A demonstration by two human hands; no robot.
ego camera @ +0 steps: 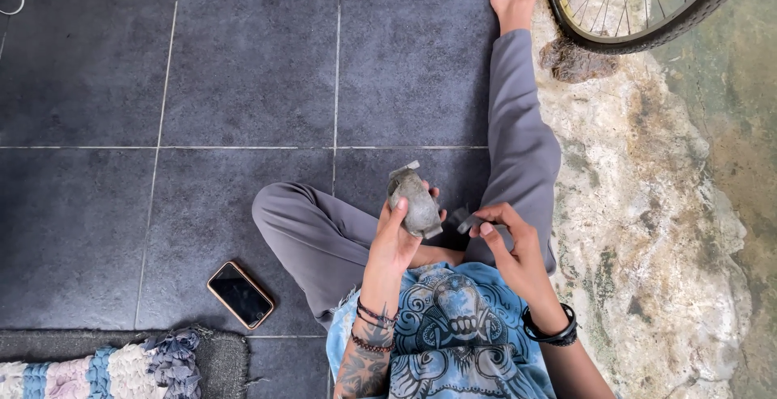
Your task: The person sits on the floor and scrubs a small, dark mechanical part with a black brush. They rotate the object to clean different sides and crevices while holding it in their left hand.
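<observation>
the person sits on a dark grey tiled floor [243, 67], one leg folded in and the other stretched toward a bicycle wheel [647, 2] that stands at the upper right edge of a rough, pale stone surface [647, 229]. the left hand [396, 241] is raised in front of the body and is closed around a grey, lumpy, stone-like object [417, 201]; the thumb lies along its near side and the fingers wrap behind it, so the object stands roughly upright above the folded knee. a small flat flap sticks out at its top. the right hand [510, 245] is just beside it, the two hands near each other but not touching, and it pinches a small dark grey piece [465, 221] between thumb and fingertips; what kind of piece it is cannot be told. both wrists carry dark bands, the left with beaded bracelets, the right with a black one. on the floor to the left of the folded knee lies a phone [240, 295] with a dark screen and a gold-coloured rim, well apart from the hands. a woven rag rug [105, 371] in pale blue, pink and cream fills the lower left corner, near the phone.
</observation>
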